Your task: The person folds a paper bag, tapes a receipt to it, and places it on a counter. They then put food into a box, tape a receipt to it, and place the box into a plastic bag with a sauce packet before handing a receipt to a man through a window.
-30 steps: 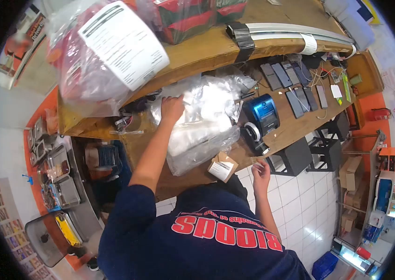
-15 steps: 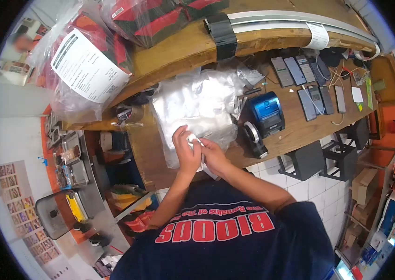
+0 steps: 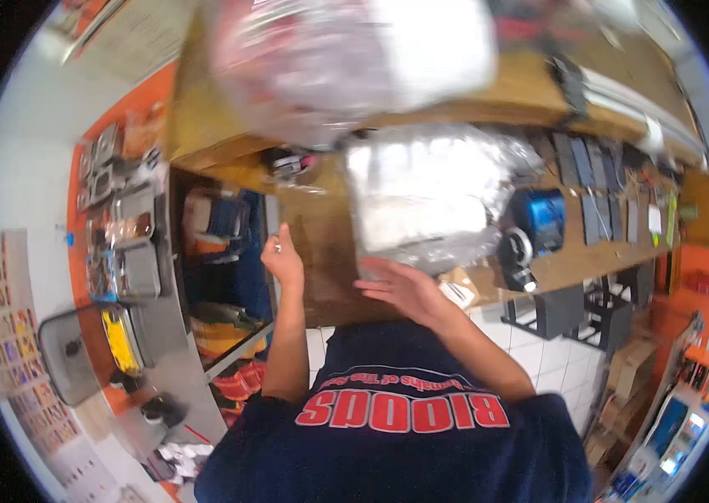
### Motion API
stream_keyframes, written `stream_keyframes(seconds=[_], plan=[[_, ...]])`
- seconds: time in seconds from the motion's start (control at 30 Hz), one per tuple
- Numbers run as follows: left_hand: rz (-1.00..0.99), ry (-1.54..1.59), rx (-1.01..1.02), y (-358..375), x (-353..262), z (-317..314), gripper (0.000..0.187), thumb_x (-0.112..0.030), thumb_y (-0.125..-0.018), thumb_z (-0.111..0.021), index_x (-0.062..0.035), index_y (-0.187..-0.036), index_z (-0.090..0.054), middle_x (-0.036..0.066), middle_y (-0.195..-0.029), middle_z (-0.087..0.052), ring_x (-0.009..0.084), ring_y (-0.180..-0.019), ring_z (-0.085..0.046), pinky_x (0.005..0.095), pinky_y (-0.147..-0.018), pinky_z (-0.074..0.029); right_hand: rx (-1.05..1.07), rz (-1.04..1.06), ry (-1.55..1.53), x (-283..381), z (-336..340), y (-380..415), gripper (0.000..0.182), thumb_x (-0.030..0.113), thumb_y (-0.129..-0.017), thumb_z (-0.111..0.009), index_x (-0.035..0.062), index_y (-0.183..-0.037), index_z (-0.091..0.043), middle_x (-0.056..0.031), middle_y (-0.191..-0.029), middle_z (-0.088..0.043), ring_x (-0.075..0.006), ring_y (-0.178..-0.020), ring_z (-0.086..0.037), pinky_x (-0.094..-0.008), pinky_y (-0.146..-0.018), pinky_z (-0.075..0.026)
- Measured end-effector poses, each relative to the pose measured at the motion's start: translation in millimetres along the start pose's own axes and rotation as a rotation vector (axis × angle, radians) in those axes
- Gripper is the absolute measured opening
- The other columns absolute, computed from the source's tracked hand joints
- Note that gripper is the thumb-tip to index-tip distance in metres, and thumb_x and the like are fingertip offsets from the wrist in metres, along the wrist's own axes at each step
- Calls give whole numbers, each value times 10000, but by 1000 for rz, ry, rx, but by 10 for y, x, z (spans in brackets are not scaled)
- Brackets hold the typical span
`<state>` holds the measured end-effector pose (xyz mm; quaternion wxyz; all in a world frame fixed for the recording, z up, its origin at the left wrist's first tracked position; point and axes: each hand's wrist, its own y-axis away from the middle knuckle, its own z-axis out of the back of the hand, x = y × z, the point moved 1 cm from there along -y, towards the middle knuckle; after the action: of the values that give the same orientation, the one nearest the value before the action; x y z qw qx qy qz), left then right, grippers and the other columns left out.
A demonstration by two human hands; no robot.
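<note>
My left hand (image 3: 284, 258) is raised over the left end of the wooden table (image 3: 321, 243), its fingers curled closed. A small pale spot shows at the fingers; I cannot make out what it is. My right hand (image 3: 409, 291) is held by the table's front edge with its fingers stretched out, holding nothing. Just beyond it lies a stack of clear plastic bags (image 3: 421, 189), shiny under the light. A small paper piece with a white label (image 3: 457, 292) lies right of my right hand, by the edge.
A plastic-wrapped bundle (image 3: 304, 67) sits on the raised shelf ahead. To the right are a tape dispenser (image 3: 518, 256), a blue label printer (image 3: 541, 220) and several phones (image 3: 597, 218). Black stools (image 3: 555, 310) stand below. A metal counter (image 3: 174, 335) runs along my left.
My hands were together over the bags around a small white thing; now they are apart, the left farther left and the right opened. The view has swung left and is blurred.
</note>
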<state>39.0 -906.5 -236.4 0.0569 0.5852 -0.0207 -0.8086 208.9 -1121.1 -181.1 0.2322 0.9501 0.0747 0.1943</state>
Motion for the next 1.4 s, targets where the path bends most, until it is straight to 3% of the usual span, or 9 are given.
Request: stream_keyframes(seconds=[0.2, 0.27, 0.3, 0.43, 0.53, 0.63, 0.8, 1.07, 1.4], plan=[[118, -167, -274, -1859, 2519, 841, 493, -426, -850, -791, -3, -901, -544, 120, -843, -648, 207, -658, -597, 368, -610, -504, -356, 262, 158, -111, -33, 233, 548, 284, -968, -618, -14, -1407, -478, -178, -1464, -512, -336, -1285, -549, -451, -1107, -424], [877, -10, -259, -2127, 3207, 780, 644, -486, -820, -782, -11, -1188, -548, 177, -1139, -655, 262, -917, -668, 420, -765, -546, -423, 283, 162, -136, -13, 352, 541, 288, -961, -624, -4, -1396, -488, -177, -1451, -523, -329, -1265, -564, -451, -1085, -443], [891, 17, -267, -2298, 3255, 669, 644, -486, -820, -782, -11, -1188, -548, 177, -1139, -655, 262, -917, -668, 420, -765, -546, -443, 297, 171, -142, -24, 380, 541, 293, -960, -624, 5, -1398, -489, -172, -1445, -530, -327, -1255, -571, -452, -1075, -451], [811, 415, -68, -3024, 3125, -92, 567, -488, -917, -645, -129, -1337, -516, 132, -1229, -628, 345, -1088, -633, 543, -897, -492, -633, 312, 292, -163, -170, 400, 490, 280, -955, -631, 47, -1375, -533, -168, -1422, -550, -302, -1213, -602, -429, -1026, -485], [697, 712, 52, -3379, 2129, -213, 762, -533, -918, -649, -129, -1513, -399, 121, -1403, -563, 290, -1352, -464, 559, -1009, -458, -620, 328, 270, -202, -257, 336, 449, 245, -956, -623, 37, -1348, -556, -169, -1407, -564, -299, -1203, -606, -430, -1021, -482], [702, 697, 34, -3557, 1828, -275, 669, -468, -965, -613, -83, -1485, -441, 142, -1392, -568, 282, -1280, -514, 463, -993, -468, -631, 341, 275, -278, -276, 331, 438, 226, -957, -618, 29, -1344, -560, -173, -1399, -573, -305, -1190, -612, -426, -1020, -482], [13, 231, -120, -3002, 1834, -76, 368, -271, -996, -595, -11, -1256, -614, 117, -1190, -641, 230, -1060, -591, 339, -921, -455, -638, 327, 305, -428, -139, 427, 399, 233, -969, -610, 34, -1312, -568, -172, -1382, -585, -310, -1178, -613, -418, -1003, -484], [-108, 125, -41, -560, 850, 147, 67, -59, -950, -585, -22, -992, -623, 31, -899, -581, 142, -819, -535, 276, -770, -447, -730, 395, 294, -354, -35, 705, 384, 152, -952, -612, -5, -1301, -584, -168, -1327, -628, -278, -1129, -645, -398, -995, -503], [-266, 95, -289, -855, 474, 648, 50, -45, -918, -598, -21, -953, -625, 49, -809, -575, 142, -697, -508, 303, -656, -430, -262, 498, 699, 164, -223, 211, 401, 141, -920, -682, -37, -1272, -607, -200, -1292, -646, -263, -1162, -621, -394, -1010, -481]])
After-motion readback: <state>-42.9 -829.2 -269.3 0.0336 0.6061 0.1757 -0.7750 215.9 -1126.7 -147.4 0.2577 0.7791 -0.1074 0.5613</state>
